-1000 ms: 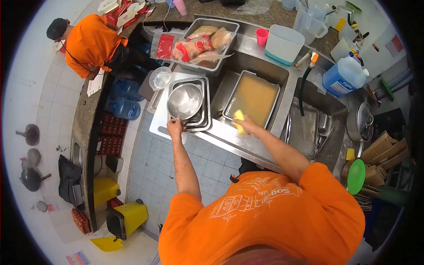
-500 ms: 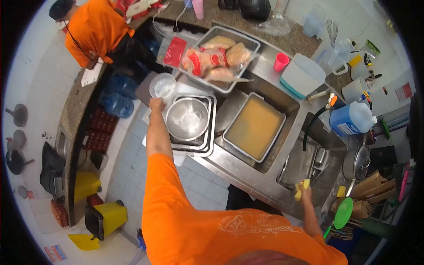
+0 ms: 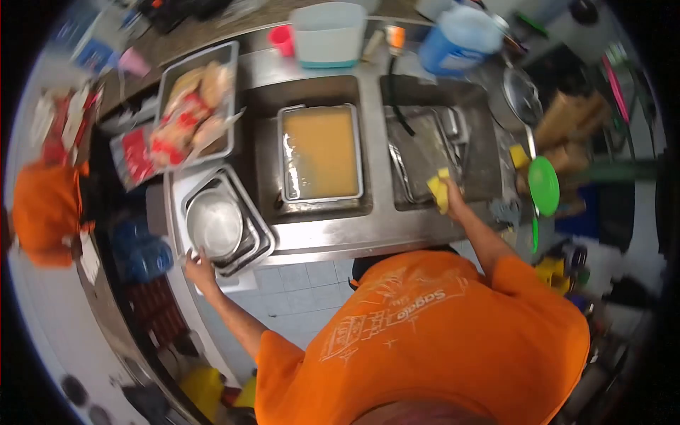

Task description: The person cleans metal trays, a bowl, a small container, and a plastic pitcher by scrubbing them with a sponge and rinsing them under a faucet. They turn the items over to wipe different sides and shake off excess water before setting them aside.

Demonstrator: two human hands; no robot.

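A yellow sponge [image 3: 438, 188] is gripped in my right hand [image 3: 453, 201], over the front of the right-hand sink basin. Beyond the sponge, a metal pan [image 3: 419, 152] rests in that basin, with smaller metal pieces [image 3: 457, 131] beside it. My left hand [image 3: 200, 273] is at the near-left rim of a round metal bowl [image 3: 214, 223], its fingers closed there and slightly blurred. The bowl sits on stacked rectangular metal trays [image 3: 263, 243] at the counter's left end.
A tray of cloudy yellowish liquid [image 3: 322, 152] stands in the left basin [image 3: 263, 159]. Behind the trays, bagged food fills a metal pan [image 3: 231, 92]. Along the back are a pink cup [image 3: 281, 41], a plastic tub [image 3: 328, 35] and a blue-liquid jug [image 3: 460, 42]. Another person [image 3: 48, 212] stands far left.
The view has swung toward the right. My left hand has moved around to the bowl's near side, and the clear tub that was beside it no longer shows. My right hand still holds the sponge.
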